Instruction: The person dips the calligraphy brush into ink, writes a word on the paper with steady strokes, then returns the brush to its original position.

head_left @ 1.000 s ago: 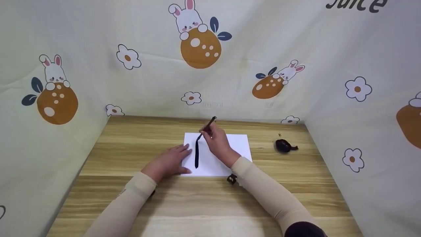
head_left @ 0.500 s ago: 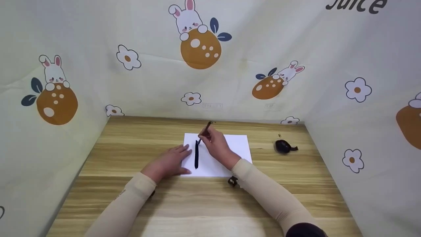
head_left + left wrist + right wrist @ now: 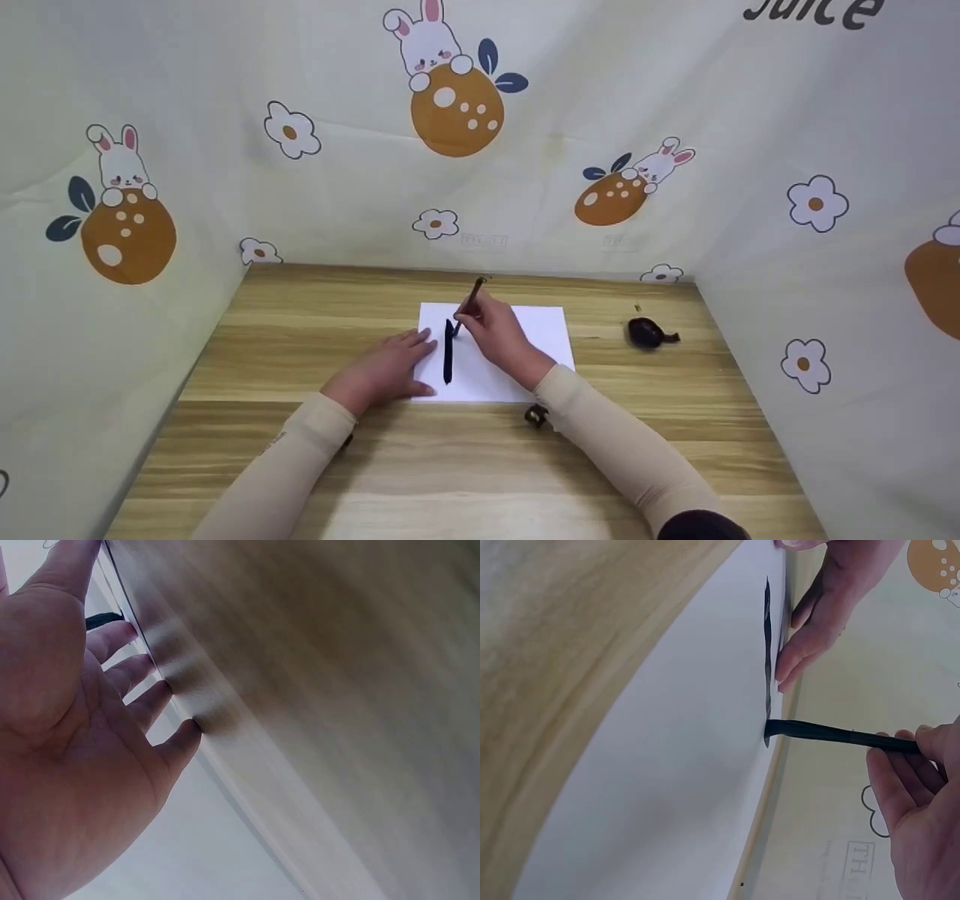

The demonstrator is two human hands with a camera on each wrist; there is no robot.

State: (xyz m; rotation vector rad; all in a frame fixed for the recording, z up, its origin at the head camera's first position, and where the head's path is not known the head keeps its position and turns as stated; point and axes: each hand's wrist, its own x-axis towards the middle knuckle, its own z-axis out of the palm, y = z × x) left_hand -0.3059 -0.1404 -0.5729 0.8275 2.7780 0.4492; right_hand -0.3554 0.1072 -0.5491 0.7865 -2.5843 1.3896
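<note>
A white sheet of paper [image 3: 544, 334] lies on the wooden table, bearing one thick black vertical stroke [image 3: 448, 356] on its left part. My right hand [image 3: 496, 330] pinches a dark slim brush [image 3: 825, 732] by its handle, thumb against fingers. In the right wrist view the brush's black tip touches the paper at one end of the stroke [image 3: 768, 645]. My left hand [image 3: 386, 371] rests on the sheet's left edge with fingers spread. From the left wrist view, the palm of this left hand [image 3: 82, 735] shows, its fingertips down at the surface.
To the right of the sheet sits a small glossy black dish-like thing [image 3: 645, 333] with a stubby projection. A tiny dark speck [image 3: 638, 307] lies behind it. Printed cloth walls [image 3: 352, 187] close off the table's back and sides.
The brush tip has moved slightly down and to the right from the stroke's top, and its handle stands more upright. My left hand stays where it was.
</note>
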